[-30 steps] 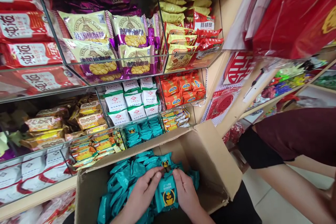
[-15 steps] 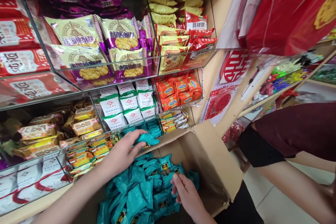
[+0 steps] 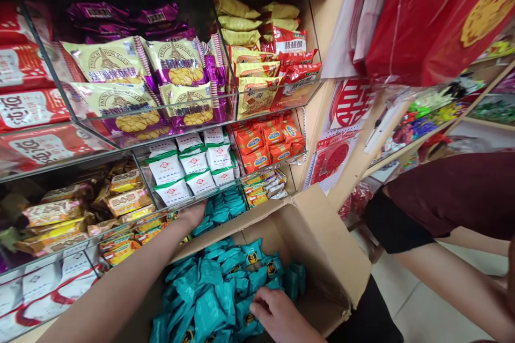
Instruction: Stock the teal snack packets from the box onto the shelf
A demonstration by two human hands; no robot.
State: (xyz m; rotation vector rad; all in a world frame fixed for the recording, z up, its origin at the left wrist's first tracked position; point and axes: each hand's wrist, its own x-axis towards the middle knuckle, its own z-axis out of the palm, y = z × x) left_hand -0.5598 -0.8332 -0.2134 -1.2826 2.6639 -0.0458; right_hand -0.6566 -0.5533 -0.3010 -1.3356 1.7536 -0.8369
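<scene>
A cardboard box [image 3: 328,246] holds a heap of teal wrapped packets [image 3: 213,305], some printed with a black and gold emblem. My left hand [image 3: 193,215] reaches past the box's rim into the low shelf compartment, beside the teal packets [image 3: 225,204] lying there. Its fingers are hidden under the shelf above, so what it holds does not show. Down in the box, my right hand [image 3: 277,311] rests over the heap with its fingers curled in, close against the packets. Whatever lies inside those fingers is out of sight.
Clear-fronted shelves carry white packets with green edges [image 3: 164,167], orange packets [image 3: 254,139] and purple-and-cream biscuit packs [image 3: 175,61]. Red bags [image 3: 430,27] hang at upper right. Another person's arm [image 3: 454,284] and dark sleeve [image 3: 406,220] are at the right.
My left hand has moved with a teal packet from above the box rim into the low compartment, where its fingers vanish. My right hand has dropped slightly left and lower, its fingers curling.
</scene>
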